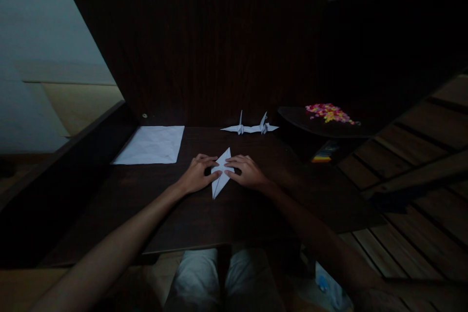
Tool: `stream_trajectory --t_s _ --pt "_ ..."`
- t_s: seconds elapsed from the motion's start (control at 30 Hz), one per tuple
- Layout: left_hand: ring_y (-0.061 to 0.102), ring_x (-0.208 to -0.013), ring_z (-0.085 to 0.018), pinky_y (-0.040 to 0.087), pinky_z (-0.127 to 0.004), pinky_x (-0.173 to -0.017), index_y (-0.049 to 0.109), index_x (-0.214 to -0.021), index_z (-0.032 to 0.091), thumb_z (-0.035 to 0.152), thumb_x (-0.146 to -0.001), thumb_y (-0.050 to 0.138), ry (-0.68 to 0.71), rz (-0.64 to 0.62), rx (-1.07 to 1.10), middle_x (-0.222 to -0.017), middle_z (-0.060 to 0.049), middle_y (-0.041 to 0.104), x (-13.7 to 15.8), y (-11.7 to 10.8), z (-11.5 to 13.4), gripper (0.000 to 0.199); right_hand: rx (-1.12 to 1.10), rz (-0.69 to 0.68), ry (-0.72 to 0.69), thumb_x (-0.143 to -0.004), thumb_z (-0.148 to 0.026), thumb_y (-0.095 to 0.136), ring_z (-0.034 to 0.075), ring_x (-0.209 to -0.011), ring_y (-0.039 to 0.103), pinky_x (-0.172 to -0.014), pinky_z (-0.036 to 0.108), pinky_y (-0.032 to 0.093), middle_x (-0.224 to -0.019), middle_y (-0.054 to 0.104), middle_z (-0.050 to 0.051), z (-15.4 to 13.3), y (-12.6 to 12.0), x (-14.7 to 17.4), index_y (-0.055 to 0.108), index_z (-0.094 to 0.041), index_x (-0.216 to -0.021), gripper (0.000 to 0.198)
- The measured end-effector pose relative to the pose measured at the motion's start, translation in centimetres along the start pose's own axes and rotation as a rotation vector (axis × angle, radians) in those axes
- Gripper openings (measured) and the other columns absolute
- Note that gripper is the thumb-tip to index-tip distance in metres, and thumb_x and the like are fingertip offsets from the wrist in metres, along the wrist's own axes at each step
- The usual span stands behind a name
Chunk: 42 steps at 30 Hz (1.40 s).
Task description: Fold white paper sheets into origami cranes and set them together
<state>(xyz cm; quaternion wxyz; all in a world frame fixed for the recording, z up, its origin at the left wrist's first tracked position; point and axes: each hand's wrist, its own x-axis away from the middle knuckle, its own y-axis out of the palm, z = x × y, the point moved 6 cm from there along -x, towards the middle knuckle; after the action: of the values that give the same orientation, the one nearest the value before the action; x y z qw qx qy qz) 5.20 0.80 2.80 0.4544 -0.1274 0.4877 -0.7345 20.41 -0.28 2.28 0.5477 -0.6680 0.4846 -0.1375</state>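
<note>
A white sheet of paper folded into a narrow diamond (221, 186) lies flat on the dark desk, with a lengthwise crease down its middle. My left hand (198, 173) rests on its left side, thumb and fingers laid on the paper. From the other side my right hand (248, 171) does the same, its thumb close to the left one near the centre. Fingers of both hands are stretched out and press the paper down rather than grip it. Behind the diamond stand two white paper cranes (240, 129), side by side.
At the desk's back left lies a creased white paper sheet (153, 145). On a rounded shelf (292, 116) to the right sits a heap of small pink, red and yellow pieces (329, 112). A dark side panel (66, 175) bounds the desk on the left.
</note>
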Motion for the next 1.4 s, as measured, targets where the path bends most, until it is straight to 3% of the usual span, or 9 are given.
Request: stream_trajectory --t_s 0.2,0.3,0.43,0.53,0.67,0.87,1.07,1.23,1.4 --pt "0.045 -0.115 -0.029 0.034 -0.049 -0.096 0.066 -0.108 0.022 0.055 -0.074 0.062 0.023 -0.007 -0.04 -0.126 -0.008 0.059 0.1 0.1 0.0 0.048 0.015 0.074 -0.031 -0.076 -0.038 0.067 0.023 -0.096 0.053 -0.086 0.041 0.041 -0.102 0.062 0.009 -0.1 -0.5 0.1 0.067 -0.02 -0.101 0.031" --pt "0.045 -0.115 -0.029 0.034 -0.05 -0.095 0.064 -0.112 0.023 0.053 -0.075 0.063 0.048 -0.031 -0.05 -0.126 -0.008 0.059 0.2 0.4 -0.1 0.047 -0.004 0.107 -0.073 -0.075 -0.036 0.068 0.027 -0.112 0.048 -0.094 0.046 0.04 -0.119 0.056 0.012 -0.2 -0.7 0.2 0.063 -0.02 -0.112 0.041" --pt "0.045 -0.116 -0.028 0.033 -0.05 -0.096 0.063 -0.114 0.024 0.046 -0.078 0.063 0.053 -0.059 -0.042 -0.125 -0.008 0.059 0.2 0.5 -0.1 0.043 -0.034 -0.02 -0.132 -0.086 -0.036 0.055 0.026 -0.133 0.034 -0.107 0.047 0.029 -0.139 0.045 0.012 -0.3 0.3 0.3 0.055 -0.019 -0.125 0.043" --pt "0.045 -0.116 -0.028 0.034 -0.049 -0.096 0.064 -0.112 0.025 0.043 -0.08 0.062 0.044 -0.044 -0.054 -0.125 -0.008 0.059 0.1 0.4 -0.2 0.037 -0.045 -0.105 -0.059 -0.091 -0.04 0.045 0.023 -0.134 0.035 -0.11 0.044 0.028 -0.14 0.044 0.013 0.2 1.2 0.3 0.048 -0.017 -0.133 0.048" --pt "0.046 -0.115 -0.028 0.035 -0.049 -0.094 0.067 -0.107 0.026 0.04 -0.083 0.059 0.018 -0.008 -0.093 -0.123 -0.007 0.06 0.0 0.1 -0.6 0.029 0.032 -0.084 0.05 -0.092 -0.04 0.042 0.023 -0.133 0.036 -0.111 0.046 0.024 -0.139 0.045 0.012 0.8 1.4 0.1 0.049 -0.016 -0.132 0.046" --pt "0.046 -0.114 -0.028 0.036 -0.049 -0.093 0.065 -0.109 0.022 0.029 -0.084 0.058 -0.042 0.02 -0.121 -0.124 -0.008 0.061 0.0 -0.4 -1.0 0.027 0.172 0.058 0.165 -0.089 -0.033 0.049 0.023 -0.107 0.056 -0.096 0.042 0.036 -0.119 0.064 0.008 1.3 -0.1 0.0 0.069 -0.02 -0.104 0.028" --pt "0.049 -0.11 -0.027 0.037 -0.047 -0.09 0.067 -0.104 0.021 0.018 -0.084 0.053 -0.061 0.02 -0.128 -0.119 -0.007 0.063 -0.1 -0.6 -0.8 0.024 0.209 0.175 0.215 -0.081 -0.029 0.059 0.022 -0.089 0.05 -0.077 0.036 0.036 -0.091 0.069 0.006 1.4 -1.6 0.2 0.068 -0.019 -0.067 0.02" --pt "0.053 -0.103 -0.025 0.036 -0.047 -0.091 0.065 -0.105 0.021 0.015 -0.083 0.052 -0.046 0.043 -0.111 -0.108 -0.006 0.068 -0.1 -0.7 -0.9 0.027 0.109 0.196 0.141 -0.076 -0.02 0.06 0.021 -0.086 0.05 -0.078 0.036 0.038 -0.085 0.063 0.006 1.0 -1.7 0.2 0.067 -0.019 -0.075 0.007" --pt "0.054 -0.099 -0.023 0.043 -0.041 -0.089 0.063 -0.111 0.019 0.015 -0.082 0.05 -0.003 0.056 -0.031 -0.103 -0.007 0.068 -0.1 -0.8 -0.6 0.033 -0.12 0.226 0.058 -0.07 -0.007 0.054 0.018 -0.081 0.053 -0.074 0.031 0.045 -0.086 0.056 0.005 0.5 -1.4 0.1 0.066 -0.018 -0.09 0.026"
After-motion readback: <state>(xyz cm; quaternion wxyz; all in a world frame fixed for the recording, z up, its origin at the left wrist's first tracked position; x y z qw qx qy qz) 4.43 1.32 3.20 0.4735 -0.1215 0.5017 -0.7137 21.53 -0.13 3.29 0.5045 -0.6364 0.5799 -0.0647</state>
